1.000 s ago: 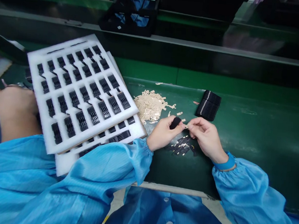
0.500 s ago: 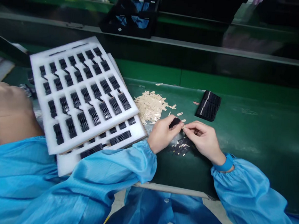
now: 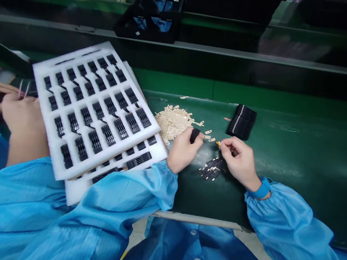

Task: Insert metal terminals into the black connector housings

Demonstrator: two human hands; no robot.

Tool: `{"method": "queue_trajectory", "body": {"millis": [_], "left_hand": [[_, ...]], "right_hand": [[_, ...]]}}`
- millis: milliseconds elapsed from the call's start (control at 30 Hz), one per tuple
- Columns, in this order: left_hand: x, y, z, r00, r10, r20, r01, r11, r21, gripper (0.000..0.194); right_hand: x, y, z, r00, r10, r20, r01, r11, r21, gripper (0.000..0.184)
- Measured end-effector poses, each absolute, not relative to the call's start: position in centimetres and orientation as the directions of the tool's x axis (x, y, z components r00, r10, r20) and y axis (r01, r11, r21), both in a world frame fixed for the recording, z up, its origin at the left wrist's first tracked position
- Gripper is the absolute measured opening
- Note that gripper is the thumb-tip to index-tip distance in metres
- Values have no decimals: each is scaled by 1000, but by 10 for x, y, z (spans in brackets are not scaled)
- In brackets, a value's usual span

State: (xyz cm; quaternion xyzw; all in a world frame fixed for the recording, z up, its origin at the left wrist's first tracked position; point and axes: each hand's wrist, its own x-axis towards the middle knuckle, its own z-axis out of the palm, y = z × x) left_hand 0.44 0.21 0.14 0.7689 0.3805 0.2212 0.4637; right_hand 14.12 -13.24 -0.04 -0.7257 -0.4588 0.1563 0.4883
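At the middle of the bench (image 3: 298,157), seen from the head camera, the left hand (image 3: 180,153) is gripping a dark piece (image 3: 195,135) between curled fingers and thumb. Tan tabs lie by its fingertips; whether it also pinches one, I cannot tell. Just to the right, apart from it, the right hand (image 3: 240,162) is closed in a pinch on a tiny yellow-tipped piece (image 3: 218,143).

Taking the gap between the hands as the dial's centre, black strips (image 3: 211,169) lie scattered at six o'clock, a black block (image 3: 242,122) sits at two, and the tan pile (image 3: 174,124) is at ten. A foam tray (image 3: 45,70) with filled slots lies around nine, and beyond it are a co-worker's hands (image 3: 22,117).

The step in hand looks like fine fingertip handling of single small parts. From here, a move calls for a light, steady pinch and for sleeves kept off the loose pieces.
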Motion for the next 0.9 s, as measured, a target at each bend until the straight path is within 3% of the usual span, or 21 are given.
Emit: {"method": "queue_trajectory", "body": {"millis": [67,167,233,433,600,900], "left_hand": [[5,7,1,537,843,-20,373,-216,902,25],[5,8,0,526,850,1,303,-189,934,12],[5,5,1,589,808,20,241,-199,950,31],[5,-5,6,801,597,-37,167,-165,972,18],[3,-8,3,776,631,-6,229,-273,934,16],[0,-11,8,806,591,47,273,-439,856,11]], "right_hand": [[144,-131,-2,565,802,194,464,-115,-878,14],[144,-131,-2,547,816,187,462,-108,-880,14],[144,-131,-1,521,828,205,491,-95,-866,14],[142,-132,5,444,854,270,589,-51,-806,13],[140,-134,6,516,804,296,604,-97,-791,8],[139,-136,-1,491,855,167,531,-142,-835,9]]}}
